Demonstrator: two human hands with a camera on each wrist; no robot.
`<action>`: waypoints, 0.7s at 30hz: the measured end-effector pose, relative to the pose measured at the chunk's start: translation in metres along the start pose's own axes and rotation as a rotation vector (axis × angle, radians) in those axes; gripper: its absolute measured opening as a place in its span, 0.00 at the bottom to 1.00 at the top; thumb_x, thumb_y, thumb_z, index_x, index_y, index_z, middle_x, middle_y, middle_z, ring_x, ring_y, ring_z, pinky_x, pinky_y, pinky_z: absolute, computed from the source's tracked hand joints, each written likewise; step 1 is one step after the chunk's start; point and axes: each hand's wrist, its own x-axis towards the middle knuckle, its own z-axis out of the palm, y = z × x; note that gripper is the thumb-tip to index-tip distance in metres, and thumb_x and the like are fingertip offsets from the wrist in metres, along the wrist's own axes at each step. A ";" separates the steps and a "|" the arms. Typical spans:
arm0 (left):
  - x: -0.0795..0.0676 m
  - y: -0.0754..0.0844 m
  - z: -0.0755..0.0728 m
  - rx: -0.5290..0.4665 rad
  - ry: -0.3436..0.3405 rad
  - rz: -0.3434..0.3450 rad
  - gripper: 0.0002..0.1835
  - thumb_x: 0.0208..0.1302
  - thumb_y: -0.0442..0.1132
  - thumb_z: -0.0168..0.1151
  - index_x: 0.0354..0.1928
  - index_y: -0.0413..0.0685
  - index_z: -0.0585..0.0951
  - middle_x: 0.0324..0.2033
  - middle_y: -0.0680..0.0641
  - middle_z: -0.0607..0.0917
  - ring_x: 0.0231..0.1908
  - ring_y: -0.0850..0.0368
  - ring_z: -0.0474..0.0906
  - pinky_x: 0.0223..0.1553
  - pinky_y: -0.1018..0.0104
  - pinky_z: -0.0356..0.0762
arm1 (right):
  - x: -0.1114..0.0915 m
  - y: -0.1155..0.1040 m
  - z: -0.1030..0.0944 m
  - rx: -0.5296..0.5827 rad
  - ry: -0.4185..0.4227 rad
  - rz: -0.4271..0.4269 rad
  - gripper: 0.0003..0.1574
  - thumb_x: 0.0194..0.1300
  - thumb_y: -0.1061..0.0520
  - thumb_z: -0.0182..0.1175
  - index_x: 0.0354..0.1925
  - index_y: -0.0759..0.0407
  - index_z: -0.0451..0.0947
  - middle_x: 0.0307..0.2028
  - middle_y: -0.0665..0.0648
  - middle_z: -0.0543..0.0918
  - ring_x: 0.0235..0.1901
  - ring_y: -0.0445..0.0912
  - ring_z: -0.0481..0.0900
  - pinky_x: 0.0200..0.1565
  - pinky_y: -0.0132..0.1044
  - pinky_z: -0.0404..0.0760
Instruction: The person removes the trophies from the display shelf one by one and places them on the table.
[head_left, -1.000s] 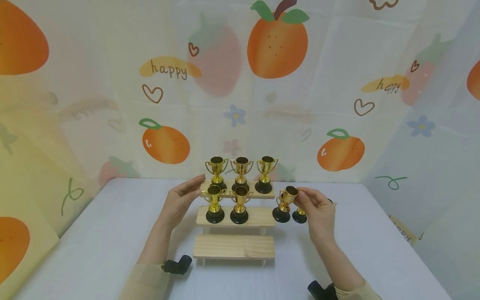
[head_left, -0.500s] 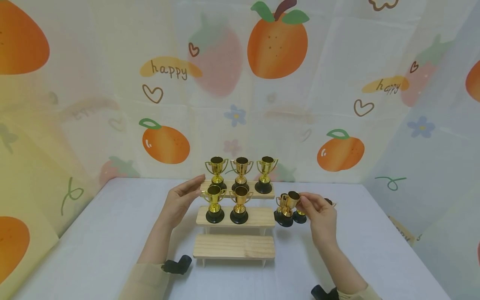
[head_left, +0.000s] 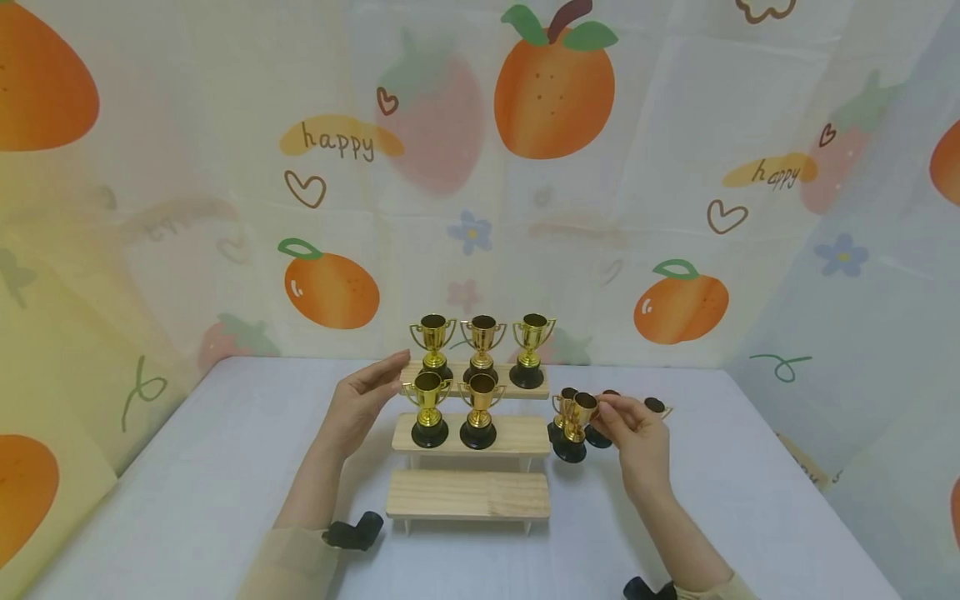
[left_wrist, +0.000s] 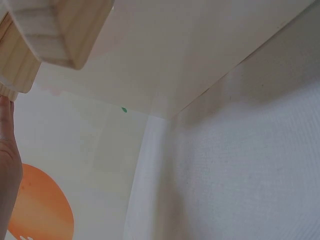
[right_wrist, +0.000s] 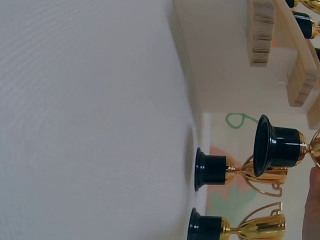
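My right hand [head_left: 641,442] pinches a gold toy trophy [head_left: 572,450] by its cup, just right of a stepped wooden display stand [head_left: 465,493]. Its black base [right_wrist: 275,145] appears raised off the table in the right wrist view. Behind it, partly covered by the hand, other trophies stand on the table, among them one gold trophy [right_wrist: 255,230]. My left hand [head_left: 363,407] rests extended fingers against the left end of the stand's top board. A finger [left_wrist: 6,117] meets the board's end in the left wrist view. Both thumbs are hidden in the wrist views.
Three trophies stand on the top board, including a right-hand one [head_left: 530,354]. Two more are on the middle board [head_left: 521,433], one being the left trophy [head_left: 429,408]. A white cloth [head_left: 225,475] covers the table. Behind hangs a fruit-printed curtain [head_left: 450,167].
My right hand has brought the held trophy lower and slightly nearer me, uncovering more of the trophy behind it. The left hand and the stand have stayed still.
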 end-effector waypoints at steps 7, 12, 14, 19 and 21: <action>0.000 0.001 0.000 0.001 -0.005 0.000 0.29 0.68 0.31 0.59 0.68 0.29 0.65 0.57 0.69 0.80 0.61 0.77 0.74 0.65 0.82 0.71 | 0.002 0.008 -0.001 -0.025 -0.016 0.008 0.16 0.69 0.66 0.58 0.51 0.75 0.77 0.35 0.35 0.86 0.36 0.33 0.87 0.45 0.28 0.88; -0.001 0.001 0.000 0.017 -0.001 0.003 0.28 0.68 0.32 0.59 0.68 0.29 0.66 0.58 0.69 0.80 0.61 0.77 0.74 0.64 0.82 0.71 | 0.003 0.012 -0.001 -0.025 -0.016 0.030 0.13 0.69 0.66 0.58 0.50 0.71 0.78 0.33 0.35 0.86 0.35 0.33 0.87 0.45 0.27 0.88; -0.001 0.001 0.000 0.018 -0.001 0.005 0.28 0.68 0.31 0.59 0.68 0.29 0.66 0.57 0.69 0.80 0.61 0.76 0.74 0.64 0.82 0.71 | 0.003 0.013 -0.001 -0.027 -0.019 0.044 0.13 0.69 0.65 0.58 0.50 0.71 0.78 0.32 0.35 0.86 0.35 0.33 0.87 0.45 0.27 0.88; -0.001 0.000 0.000 0.027 0.001 -0.002 0.28 0.68 0.31 0.59 0.68 0.30 0.66 0.57 0.69 0.80 0.61 0.76 0.73 0.64 0.83 0.71 | 0.002 0.015 -0.001 -0.045 -0.024 0.063 0.16 0.70 0.64 0.58 0.52 0.72 0.77 0.33 0.34 0.87 0.36 0.33 0.87 0.45 0.27 0.88; -0.001 0.000 0.000 0.027 0.000 -0.003 0.28 0.68 0.32 0.59 0.68 0.30 0.66 0.57 0.69 0.80 0.61 0.76 0.73 0.64 0.83 0.71 | 0.002 0.016 -0.001 -0.045 -0.025 0.068 0.16 0.70 0.64 0.57 0.53 0.72 0.76 0.33 0.34 0.87 0.36 0.33 0.87 0.46 0.27 0.88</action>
